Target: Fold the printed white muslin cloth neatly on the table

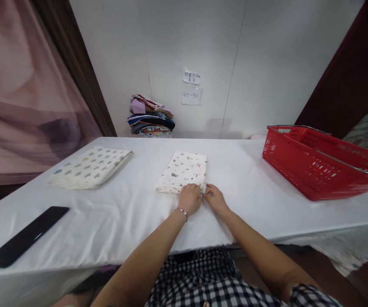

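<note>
- The folded patterned cloth lies flat on the white-covered table, near the middle, its off-white surface scattered with small dark and pink motifs.
- The left hand, with a bracelet at its wrist, rests over the cloth's near edge toward the right corner, fingers bent and close together; whether it grips or only presses is hard to tell, as the back of the hand covers the fingertips.
- The right hand is just beside it, nearly closed, thumb and fingers pinching the cloth's near right corner, which looks slightly bunched.
- Well to the left lies a second folded cloth with grey cloud-like shapes, and nearer the front edge a flat black object.
- On the right stands a red basket.
- Beyond the table's far edge, folded fabrics are stacked against the wall, left of a paper sign reading "45-50".
</note>
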A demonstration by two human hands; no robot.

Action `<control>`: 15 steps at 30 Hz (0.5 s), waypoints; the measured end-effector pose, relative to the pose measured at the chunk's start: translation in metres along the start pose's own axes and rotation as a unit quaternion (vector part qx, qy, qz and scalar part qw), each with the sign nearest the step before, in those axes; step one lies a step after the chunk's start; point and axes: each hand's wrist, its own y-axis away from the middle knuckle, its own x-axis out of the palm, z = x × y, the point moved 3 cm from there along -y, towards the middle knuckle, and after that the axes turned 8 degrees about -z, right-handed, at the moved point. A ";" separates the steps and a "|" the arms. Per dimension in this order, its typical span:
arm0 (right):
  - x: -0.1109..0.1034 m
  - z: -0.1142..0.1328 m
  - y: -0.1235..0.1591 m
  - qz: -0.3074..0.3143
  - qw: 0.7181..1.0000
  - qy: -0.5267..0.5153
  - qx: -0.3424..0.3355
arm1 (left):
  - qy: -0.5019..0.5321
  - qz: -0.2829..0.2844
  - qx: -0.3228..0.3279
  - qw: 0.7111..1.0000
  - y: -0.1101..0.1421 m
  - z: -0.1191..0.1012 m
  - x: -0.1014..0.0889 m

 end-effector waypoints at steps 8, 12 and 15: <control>0.000 -0.004 -0.003 0.013 1.000 0.004 -0.014 | -0.016 0.018 -0.031 0.999 -0.010 0.007 0.001; -0.002 -0.002 -0.002 0.007 0.997 0.081 -0.008 | -0.013 0.029 -0.046 0.998 -0.014 0.013 -0.006; 0.000 0.006 0.001 0.037 0.988 0.148 -0.012 | -0.010 0.035 -0.048 0.998 -0.016 0.015 -0.010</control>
